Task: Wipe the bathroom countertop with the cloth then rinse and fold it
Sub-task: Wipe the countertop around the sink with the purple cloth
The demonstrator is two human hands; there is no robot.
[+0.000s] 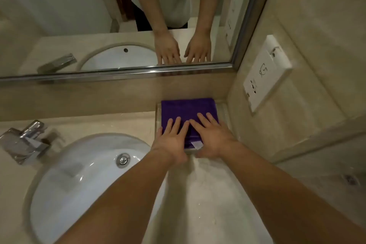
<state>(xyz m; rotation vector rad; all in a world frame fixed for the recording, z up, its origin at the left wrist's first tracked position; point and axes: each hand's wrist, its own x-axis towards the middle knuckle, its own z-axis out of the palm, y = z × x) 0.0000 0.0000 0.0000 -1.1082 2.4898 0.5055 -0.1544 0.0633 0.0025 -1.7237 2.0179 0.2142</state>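
Countertop (213, 194): I see beige stone, with the white sink (79, 174) set in it at the left.
Tray (223, 109): clear, in the back right corner.
Cloth (186, 109): purple, folded flat, it lies in the tray.
Right hand (213, 136): fingers straight and spread, pressing flat on the cloth.
Left hand (172, 140): I see the same, flat on the cloth, just beside the right hand.
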